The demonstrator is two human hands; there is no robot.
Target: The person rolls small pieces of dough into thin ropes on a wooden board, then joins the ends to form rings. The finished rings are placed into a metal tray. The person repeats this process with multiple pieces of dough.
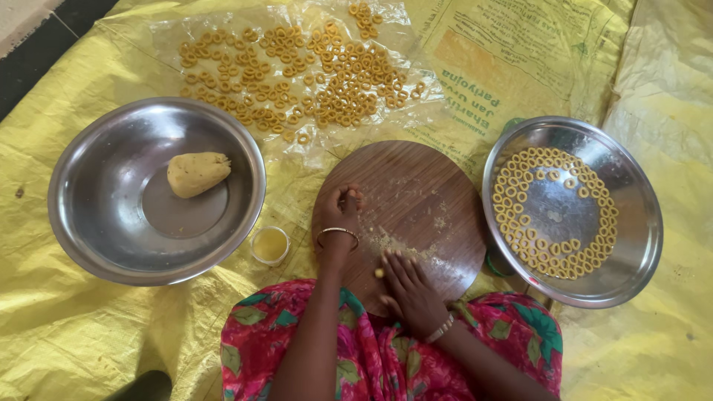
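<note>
A round wooden board (423, 193) lies in front of me, dusted with dough crumbs. My left hand (340, 212) rests on its left edge with fingers curled, pinching something small that I cannot make out. On the board's near part, my right hand (407, 286) lies flat with fingers together, and a small piece of yellow dough (379, 273) sits at its fingertips. Bangles circle both wrists.
A steel bowl (89, 215) at left holds a lump of yellow dough (197, 173). A steel plate (631, 245) at right carries dough rings (520, 223) in a circle. Several more rings (297, 74) lie on clear plastic at the back. A small cup of oil (269, 244) stands beside the board.
</note>
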